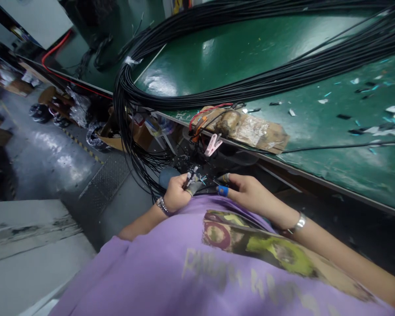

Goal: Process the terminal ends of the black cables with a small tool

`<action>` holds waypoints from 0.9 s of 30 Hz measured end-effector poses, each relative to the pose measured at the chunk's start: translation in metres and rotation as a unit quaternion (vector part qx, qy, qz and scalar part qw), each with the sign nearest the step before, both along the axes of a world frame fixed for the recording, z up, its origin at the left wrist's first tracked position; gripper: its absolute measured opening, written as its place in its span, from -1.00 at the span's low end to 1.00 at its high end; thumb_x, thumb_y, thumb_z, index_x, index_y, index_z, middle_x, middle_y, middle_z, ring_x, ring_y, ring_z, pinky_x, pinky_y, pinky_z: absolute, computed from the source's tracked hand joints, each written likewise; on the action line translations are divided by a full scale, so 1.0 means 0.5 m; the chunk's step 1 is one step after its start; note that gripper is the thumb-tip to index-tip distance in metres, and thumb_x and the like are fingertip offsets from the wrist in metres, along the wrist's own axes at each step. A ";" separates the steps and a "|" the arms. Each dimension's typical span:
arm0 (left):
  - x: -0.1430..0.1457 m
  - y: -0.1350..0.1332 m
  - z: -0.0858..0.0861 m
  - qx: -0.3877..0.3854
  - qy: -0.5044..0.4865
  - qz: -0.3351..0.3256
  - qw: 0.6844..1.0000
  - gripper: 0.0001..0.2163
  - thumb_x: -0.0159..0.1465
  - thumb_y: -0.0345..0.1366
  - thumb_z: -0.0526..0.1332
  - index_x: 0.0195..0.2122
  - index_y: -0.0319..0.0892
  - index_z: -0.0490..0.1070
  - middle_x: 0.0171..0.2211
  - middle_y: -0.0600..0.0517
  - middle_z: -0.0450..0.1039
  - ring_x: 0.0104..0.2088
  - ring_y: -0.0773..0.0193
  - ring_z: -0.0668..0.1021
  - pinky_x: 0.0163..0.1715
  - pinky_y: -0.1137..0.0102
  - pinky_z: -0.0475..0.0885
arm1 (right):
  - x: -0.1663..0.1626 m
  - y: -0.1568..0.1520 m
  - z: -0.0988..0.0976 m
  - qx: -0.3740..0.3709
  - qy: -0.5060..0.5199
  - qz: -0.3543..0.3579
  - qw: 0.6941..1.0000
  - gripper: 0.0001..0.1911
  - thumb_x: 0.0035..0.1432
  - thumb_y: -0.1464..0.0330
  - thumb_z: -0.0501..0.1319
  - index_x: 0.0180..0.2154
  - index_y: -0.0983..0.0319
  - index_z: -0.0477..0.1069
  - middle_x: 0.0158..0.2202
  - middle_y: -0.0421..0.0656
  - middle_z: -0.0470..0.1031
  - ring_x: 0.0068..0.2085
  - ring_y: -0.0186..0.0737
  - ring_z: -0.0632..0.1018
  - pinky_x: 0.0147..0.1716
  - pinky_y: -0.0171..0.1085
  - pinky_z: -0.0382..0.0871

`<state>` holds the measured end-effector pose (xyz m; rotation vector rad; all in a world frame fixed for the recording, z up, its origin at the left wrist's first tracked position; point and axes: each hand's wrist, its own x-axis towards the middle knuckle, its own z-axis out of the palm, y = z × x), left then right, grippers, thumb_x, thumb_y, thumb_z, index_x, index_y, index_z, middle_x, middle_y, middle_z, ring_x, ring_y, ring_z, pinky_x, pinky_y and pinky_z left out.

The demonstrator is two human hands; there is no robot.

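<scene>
My left hand (pixel 177 193), with a metal-band watch at the wrist, is closed around the frayed end of a cable (pixel 192 174). Thin white and light-blue strands stick out past its covered thumb. To the right, my right hand (pixel 250 189) hovers near these strands, its thumb and forefinger apart. Blue tape wraps one of its fingertips and a grey-yellow cover sits on another. Whether a fine strand touches those fingertips is too blurred to make out. Just beyond both hands, a pink clothes peg (pixel 213 145) hangs at the bench edge.
A thick bundle of black cables (pixel 197 102) loops over the green bench (pixel 191 57) and droops off its left end. Taped cardboard (pixel 250 131) with red and black wires lies on the bench edge. Cut scraps (pixel 362 129) litter the right side. A cardboard box (pixel 118 140) stands below.
</scene>
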<state>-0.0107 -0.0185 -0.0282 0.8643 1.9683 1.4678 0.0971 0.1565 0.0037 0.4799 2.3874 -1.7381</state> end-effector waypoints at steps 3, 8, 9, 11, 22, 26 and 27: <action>0.004 0.001 0.006 0.020 -0.075 -0.060 0.995 -0.61 0.05 0.01 0.31 -0.53 -0.27 0.34 -0.61 0.11 0.25 -0.57 0.47 0.25 -0.56 0.52 0.23 | -0.008 -0.009 0.001 -0.120 -0.016 -0.053 0.991 -0.57 -0.11 -0.01 0.28 -0.43 0.23 0.37 -0.47 -0.22 0.44 -0.42 -0.28 0.41 -0.36 -0.27 0.33; 0.007 0.000 0.014 0.026 -0.111 -0.100 0.988 -0.56 0.00 0.06 0.33 -0.57 -0.29 0.35 -0.64 0.12 0.23 -0.58 0.47 0.26 -0.57 0.54 0.26 | -0.015 -0.026 -0.010 -0.209 -0.071 -0.066 0.973 -0.47 -0.26 -0.07 0.34 -0.47 0.22 0.30 -0.61 -0.36 0.22 -0.60 -0.47 0.17 -0.62 -0.38 0.07; 0.007 0.000 0.016 0.026 -0.112 -0.108 0.987 -0.55 -0.01 0.07 0.33 -0.58 -0.29 0.35 -0.64 0.11 0.24 -0.58 0.47 0.27 -0.57 0.54 0.26 | -0.017 -0.030 -0.012 -0.219 -0.077 -0.064 0.971 -0.46 -0.29 -0.06 0.36 -0.48 0.22 0.29 -0.63 -0.38 0.19 -0.61 -0.49 0.15 -0.63 -0.39 0.03; 0.006 -0.001 0.020 0.027 -0.108 -0.130 0.985 -0.54 -0.04 0.08 0.35 -0.59 -0.29 0.35 -0.64 0.11 0.25 -0.60 0.48 0.27 -0.58 0.55 0.27 | -0.022 -0.036 -0.017 -0.234 -0.098 -0.054 0.966 -0.46 -0.33 -0.04 0.38 -0.51 0.23 0.26 -0.65 -0.40 0.16 -0.63 -0.51 0.12 -0.65 -0.40 -0.01; -0.005 -0.010 0.007 0.019 -0.071 -0.135 0.988 -0.52 -0.03 0.12 0.32 -0.59 -0.29 0.34 -0.63 0.10 0.26 -0.59 0.47 0.28 -0.57 0.53 0.27 | -0.019 -0.040 -0.023 -0.326 -0.090 -0.086 0.937 -0.52 -0.34 0.15 0.45 -0.47 0.23 0.26 -0.64 -0.40 0.24 -0.67 -0.55 0.15 -0.70 -0.41 -0.03; -0.003 -0.012 -0.002 0.017 -0.058 -0.122 0.991 -0.54 0.01 0.08 0.31 -0.57 -0.30 0.35 -0.62 0.09 0.26 -0.56 0.45 0.29 -0.55 0.53 0.28 | -0.016 -0.041 -0.006 -0.293 -0.095 -0.086 0.948 -0.53 -0.34 0.21 0.45 -0.42 0.23 0.26 -0.55 -0.36 0.33 -0.64 -0.54 0.22 -0.68 -0.41 0.04; -0.001 -0.013 -0.004 0.012 -0.052 -0.122 0.991 -0.55 0.01 0.08 0.31 -0.57 -0.30 0.35 -0.61 0.09 0.26 -0.56 0.45 0.29 -0.54 0.53 0.28 | -0.015 -0.043 -0.003 -0.284 -0.092 -0.085 0.951 -0.53 -0.32 0.22 0.44 -0.41 0.23 0.26 -0.54 -0.36 0.33 -0.63 -0.53 0.23 -0.67 -0.41 0.05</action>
